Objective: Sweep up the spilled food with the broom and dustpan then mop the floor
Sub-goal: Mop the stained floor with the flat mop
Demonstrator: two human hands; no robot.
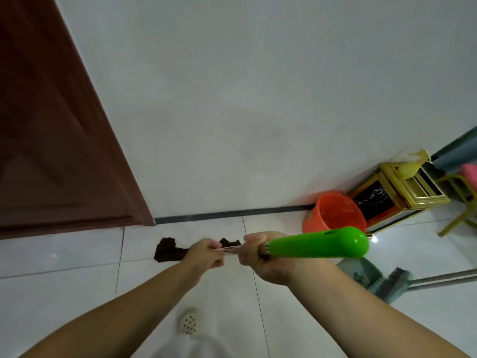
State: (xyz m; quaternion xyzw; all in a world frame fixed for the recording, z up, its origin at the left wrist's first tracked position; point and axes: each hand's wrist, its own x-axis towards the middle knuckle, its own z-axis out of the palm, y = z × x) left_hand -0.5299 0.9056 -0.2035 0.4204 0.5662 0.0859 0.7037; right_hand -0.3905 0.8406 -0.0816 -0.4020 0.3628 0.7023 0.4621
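Note:
Both my hands grip a mop pole that points away from me toward the wall. My right hand (260, 254) holds it just below its bright green handle end (320, 242). My left hand (206, 254) grips the thin metal pole (229, 248) further down. The dark brown mop cloth (167, 250) lies on the white tile floor beyond my left hand, close to the wall. At the right, the grey dustpan (361, 273) and the broom (395, 282) lie on the floor.
An orange bucket (335, 215) stands by the wall at the right, next to a gold-framed stand (395, 197) and a yellow-legged chair (456, 200). A brown door (51, 138) fills the left. My slipper (189, 321) shows below.

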